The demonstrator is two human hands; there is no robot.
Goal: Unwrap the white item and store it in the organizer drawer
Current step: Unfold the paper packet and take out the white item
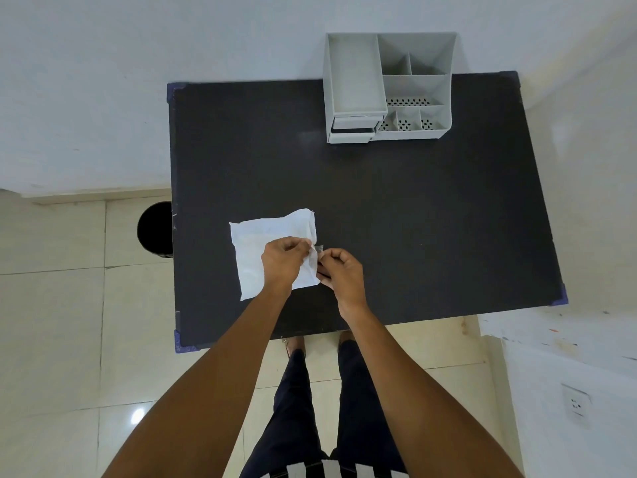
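Note:
A flat white packet [262, 236] in a thin wrapper lies on the black table [396, 208], near its front left. My left hand [284, 262] rests on the packet and pinches its right edge. My right hand [339, 267] pinches the same edge from the right, with a small bit of clear wrapper between the fingers. A grey desk organizer [387, 88] stands at the table's far edge. Two small drawers [355, 127] sit at the organizer's front left, the lower one pulled slightly out.
A round black bin [155, 229] stands on the floor by the table's left side. Blue guards cover the table's corners [175, 89]. My legs and feet are under the near edge. A wall socket [575, 405] is at lower right.

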